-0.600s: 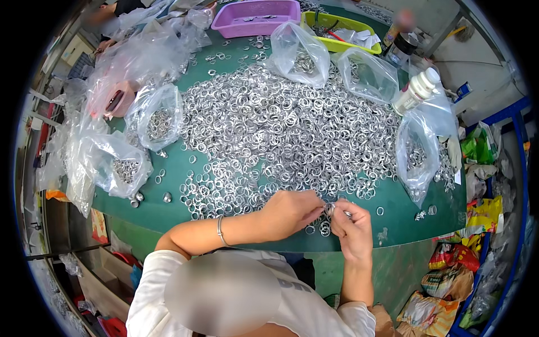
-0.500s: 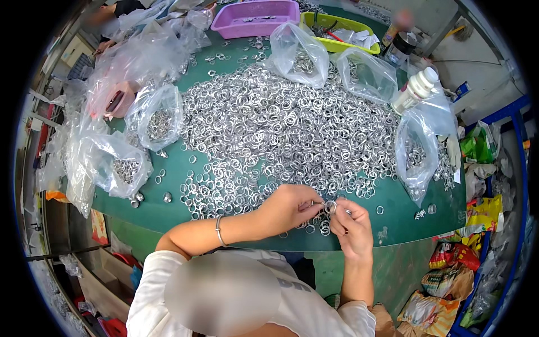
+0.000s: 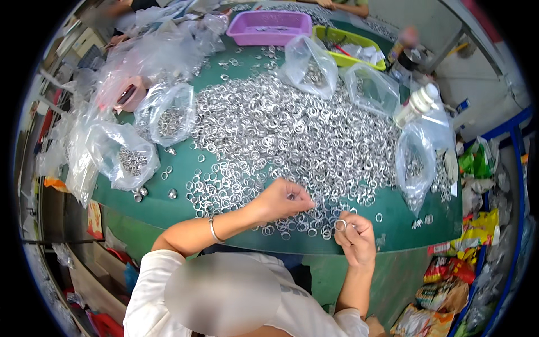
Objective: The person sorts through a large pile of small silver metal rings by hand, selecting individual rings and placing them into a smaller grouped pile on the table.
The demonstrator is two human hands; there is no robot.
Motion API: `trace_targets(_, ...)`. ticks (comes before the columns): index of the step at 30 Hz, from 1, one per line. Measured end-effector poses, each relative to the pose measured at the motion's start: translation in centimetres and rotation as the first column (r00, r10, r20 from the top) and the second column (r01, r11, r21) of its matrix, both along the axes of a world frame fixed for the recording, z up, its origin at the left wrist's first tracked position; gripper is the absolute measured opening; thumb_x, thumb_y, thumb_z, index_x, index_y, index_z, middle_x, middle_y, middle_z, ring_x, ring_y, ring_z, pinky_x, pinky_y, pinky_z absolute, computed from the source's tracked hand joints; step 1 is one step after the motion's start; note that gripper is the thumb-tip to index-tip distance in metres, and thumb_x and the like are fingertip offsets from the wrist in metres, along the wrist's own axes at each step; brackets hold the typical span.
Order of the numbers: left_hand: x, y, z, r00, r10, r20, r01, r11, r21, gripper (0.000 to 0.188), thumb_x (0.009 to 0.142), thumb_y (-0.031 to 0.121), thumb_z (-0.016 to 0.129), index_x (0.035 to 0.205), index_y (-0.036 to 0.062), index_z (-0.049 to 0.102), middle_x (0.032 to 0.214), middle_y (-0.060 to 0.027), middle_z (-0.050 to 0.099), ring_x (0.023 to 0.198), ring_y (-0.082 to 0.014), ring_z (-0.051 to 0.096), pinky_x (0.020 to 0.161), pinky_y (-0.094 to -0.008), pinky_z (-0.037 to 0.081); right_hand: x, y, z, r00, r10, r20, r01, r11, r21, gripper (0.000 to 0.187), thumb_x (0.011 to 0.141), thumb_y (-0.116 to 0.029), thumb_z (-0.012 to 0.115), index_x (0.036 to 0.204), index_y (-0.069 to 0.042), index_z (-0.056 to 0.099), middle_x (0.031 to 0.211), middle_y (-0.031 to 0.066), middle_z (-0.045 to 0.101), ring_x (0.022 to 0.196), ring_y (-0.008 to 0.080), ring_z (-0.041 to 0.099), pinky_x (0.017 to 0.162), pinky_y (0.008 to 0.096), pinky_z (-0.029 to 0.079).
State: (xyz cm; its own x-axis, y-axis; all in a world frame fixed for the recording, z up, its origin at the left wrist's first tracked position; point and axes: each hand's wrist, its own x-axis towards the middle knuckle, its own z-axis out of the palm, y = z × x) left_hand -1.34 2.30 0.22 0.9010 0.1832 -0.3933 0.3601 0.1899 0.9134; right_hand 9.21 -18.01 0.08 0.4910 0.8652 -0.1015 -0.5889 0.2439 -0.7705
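Observation:
A broad heap of silvery metal rings (image 3: 292, 129) covers the middle of the table. At its near edge, low over loose rings, my left hand (image 3: 283, 199) is closed with thumb and fingers drawn together. A small shiny bit shows inside its curled fingers, too small to name. Right of it, past the last loose rings, my right hand (image 3: 357, 238) pinches a metal ring (image 3: 340, 225) between thumb and fingertips. Another small shiny piece shows among its fingers. A gap separates the two hands.
Clear bags holding rings stand left (image 3: 132, 160), at the back (image 3: 311, 70) and right (image 3: 415, 165). Behind are a purple basin (image 3: 269, 38) and a green tray (image 3: 351, 56). A white bottle (image 3: 416, 105) leans at right. Another person's arms (image 3: 342, 7) rest at the far edge.
My hands, close together at a ring before, have come apart. The left one has moved away to the left, and the ring stays in my right. The view has shifted slightly.

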Motion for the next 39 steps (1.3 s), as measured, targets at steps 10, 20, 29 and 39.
trace_targets(10, 13.2, 21.5, 5.8, 0.719, 0.644, 0.262, -0.607, 0.765, -0.214, 0.026, 0.085, 0.022, 0.065, 0.069, 0.0027, 0.057, 0.055, -0.0025, 0.049, 0.041, -0.0109, 0.036, 0.037, -0.0284, 0.027, -0.5, 1.0, -3.0, 0.990, -0.083, -0.116, 0.065, 0.986, -0.154, 0.016, 0.091, -0.014, 0.055, 0.088, 0.001, 0.058, 0.058, 0.0001, 0.045, 0.047, 0.0067, 0.034, 0.044, 0.0205, 0.025)
trace_targets(20, 9.9, 9.7, 4.4, 0.748, 0.475, 0.462, -0.478, 0.870, -0.120, 0.022, 0.096, 0.014, 0.044, 0.107, -0.0022, 0.055, 0.057, 0.0064, 0.035, 0.045, -0.0041, 0.030, 0.039, -0.0203, 0.023, 0.5, -0.2, -3.6, 0.781, -0.386, -0.491, 0.371, 0.919, -0.133, 0.012, 0.082, -0.015, 0.053, 0.078, -0.005, 0.049, 0.091, 0.0122, 0.056, 0.058, 0.0192, 0.048, 0.040, 0.0263, 0.041)
trace_targets(29, 2.7, 1.6, -2.7, 0.910, -0.348, 0.225, 0.070, 0.664, 0.744, 0.019, 0.088, 0.005, 0.048, 0.102, 0.0030, 0.061, 0.073, -0.0136, 0.062, 0.058, -0.0308, 0.058, 0.057, -0.0397, 0.046, 2.3, -1.7, -3.2, 0.917, -0.384, 0.103, 0.396, 0.859, -0.323, 0.010, 0.089, -0.008, 0.054, 0.093, 0.000, 0.057, 0.060, 0.0011, 0.047, 0.039, 0.0077, 0.035, 0.036, 0.0193, 0.026)
trace_targets(39, 9.3, -0.9, -4.7, 0.903, -0.407, 0.135, 0.006, 0.326, 0.945, 0.026, 0.087, 0.014, 0.054, 0.113, 0.0069, 0.055, 0.074, -0.0141, 0.065, 0.065, -0.0318, 0.063, 0.052, -0.0425, 0.048, 4.1, 3.1, -4.7, 0.173, 0.223, 0.959, 0.744, 0.609, -0.276, 0.015, 0.079, -0.012, 0.065, 0.093, -0.008, 0.068, 0.079, 0.0128, 0.064, 0.065, 0.0316, 0.060, 0.058, 0.0385, 0.047)
